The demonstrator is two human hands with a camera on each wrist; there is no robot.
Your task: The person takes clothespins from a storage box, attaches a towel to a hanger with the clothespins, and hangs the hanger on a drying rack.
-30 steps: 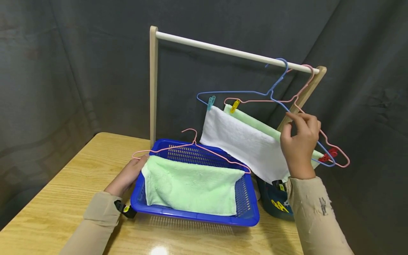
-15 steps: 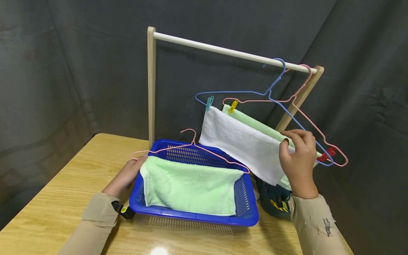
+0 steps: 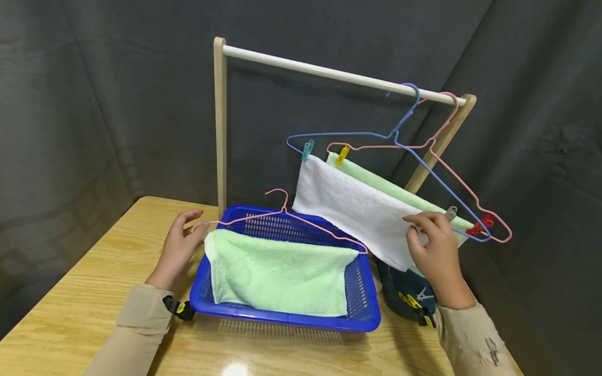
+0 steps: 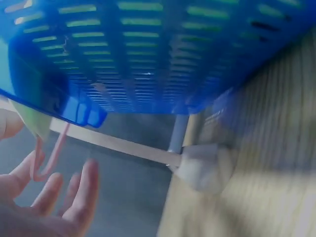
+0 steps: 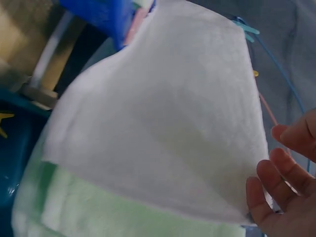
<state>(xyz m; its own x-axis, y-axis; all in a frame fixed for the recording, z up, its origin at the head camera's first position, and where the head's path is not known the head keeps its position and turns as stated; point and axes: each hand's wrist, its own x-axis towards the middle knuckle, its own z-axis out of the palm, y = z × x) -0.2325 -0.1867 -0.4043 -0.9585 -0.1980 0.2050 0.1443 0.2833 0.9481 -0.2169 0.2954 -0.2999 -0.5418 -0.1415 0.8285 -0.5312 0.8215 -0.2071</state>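
Fingers lay relaxed on both sides

The left hand (image 3: 176, 248), fingers parted, bracketed one end of a pink hanger (image 3: 284, 210). Just right of it, a green towel (image 3: 282, 274) draped from that hanger in the blue basket (image 3: 282, 319). Farther right, the white towel (image 3: 355, 206) hung beside the loosely bent, unclenched right hand (image 3: 437, 256).

White cloth (image 5: 163, 113), one, centre. My right fingers (image 5: 277, 184), 4 o'clock, loosely bent, overlapping its edge; contact unclear. Pale green cloth (image 5: 123, 215), behind, between 6 and 7. Teal container (image 5: 20, 168), 8 o'clock; yellow clip (image 5: 4, 116) within, 9. Blue basket (image 5: 98, 16), part, 11. Teal peg (image 5: 248, 28), at the white cloth's corner, between 1 and 2.
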